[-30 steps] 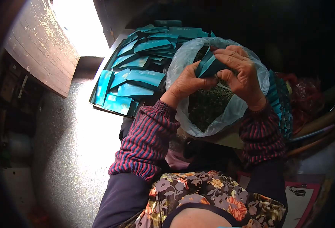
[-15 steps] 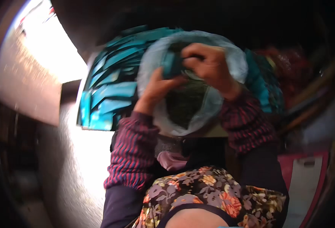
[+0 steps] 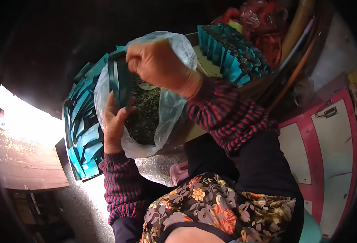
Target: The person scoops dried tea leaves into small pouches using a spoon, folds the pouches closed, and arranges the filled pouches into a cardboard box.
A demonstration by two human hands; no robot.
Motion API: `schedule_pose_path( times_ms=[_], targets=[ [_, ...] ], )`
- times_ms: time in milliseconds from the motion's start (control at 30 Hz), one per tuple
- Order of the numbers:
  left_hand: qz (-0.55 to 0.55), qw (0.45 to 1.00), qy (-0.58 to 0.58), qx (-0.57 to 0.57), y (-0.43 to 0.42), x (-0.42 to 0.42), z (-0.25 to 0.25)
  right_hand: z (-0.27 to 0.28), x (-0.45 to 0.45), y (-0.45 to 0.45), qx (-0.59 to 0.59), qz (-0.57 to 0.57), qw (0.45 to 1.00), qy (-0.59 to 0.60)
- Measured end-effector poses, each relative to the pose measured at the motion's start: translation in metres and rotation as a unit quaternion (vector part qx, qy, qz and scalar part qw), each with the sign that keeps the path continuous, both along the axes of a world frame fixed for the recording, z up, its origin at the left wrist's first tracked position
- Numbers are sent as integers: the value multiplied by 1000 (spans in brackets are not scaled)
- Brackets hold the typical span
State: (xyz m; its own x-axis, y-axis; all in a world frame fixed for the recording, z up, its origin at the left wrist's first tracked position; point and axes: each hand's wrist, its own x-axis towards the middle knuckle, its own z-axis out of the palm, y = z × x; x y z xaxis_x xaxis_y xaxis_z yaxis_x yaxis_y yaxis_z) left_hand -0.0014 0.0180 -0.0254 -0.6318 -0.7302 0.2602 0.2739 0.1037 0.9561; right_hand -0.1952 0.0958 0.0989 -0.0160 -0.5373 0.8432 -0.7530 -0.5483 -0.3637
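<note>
A teal paper or foil packet (image 3: 121, 81) stands upright over a clear plastic bag (image 3: 101, 97). My left hand (image 3: 114, 123) grips the packet's lower end between thumb and fingers. At its upper edge, my right hand (image 3: 156, 62) is closed in a fist, fingers curled inward; what they hold, if anything, is hidden. Loose dark green dried leaf bits (image 3: 146, 117) fill the plastic bag below both hands. Flat teal packets (image 3: 89, 141) lie in an overlapping pile left of the bag.
Filled teal packets (image 3: 235, 52) stand in rows at the back right. Behind them is red plastic wrapping (image 3: 263, 20), beside long poles (image 3: 297, 40). A pink-framed cabinet (image 3: 316, 162) stands at right, a wooden surface (image 3: 28, 162) at left.
The view has swung to the right, so the bag and hands appear further left. The packet remains in my left hand. My right hand is still closed near the packet's top.
</note>
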Motion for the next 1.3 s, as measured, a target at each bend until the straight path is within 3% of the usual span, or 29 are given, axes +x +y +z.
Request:
schedule_pose_path(
  times_ms=[67, 200, 267, 333, 367, 433, 467, 567, 667, 767, 800, 900, 1167, 1300],
  targets=[
    [6, 1000, 22, -13, 0, 1, 3, 12, -29, 1, -70, -9, 997, 15],
    [-2, 1000, 7, -17, 2, 4, 10, 56, -79, 43, -54, -91, 994, 36],
    [3, 1000, -6, -17, 3, 4, 10, 52, -114, 55, -6, -187, 964, 189],
    [15, 999, -23, -27, 3, 3, 8, 72, -123, 81, 20, -168, 984, 49],
    [14, 999, -23, -25, 3, 3, 7, 71, -133, 88, -14, -219, 970, 105],
    [10, 999, -25, -26, 2, 3, 6, 73, -142, 107, 97, -239, 966, 38],
    [11, 999, -25, -28, 2, 2, 6, 71, -142, 114, 89, -282, 953, 61],
    [10, 999, -30, -23, 2, 3, 5, 63, -159, 114, 77, -268, 960, 38],
    [7, 999, -30, -19, 1, 5, 1, 53, -177, 95, 103, -296, 948, -47],
    [8, 999, -46, -5, 2, 6, 3, 16, -268, 41, 136, -223, 960, -99],
    [7, 999, -49, -4, 2, 6, 4, 20, -243, 33, 99, -318, 943, -3],
    [11, 998, -56, -5, 5, 5, 7, -4, -255, -15, 108, -432, 894, 49],
    [6, 994, -112, -9, 11, 4, 21, -56, -258, -85, 196, -475, 854, 79],
    [4, 992, -123, -13, 11, 6, 25, -62, -254, -91, 275, -512, 802, 137]
  ],
)
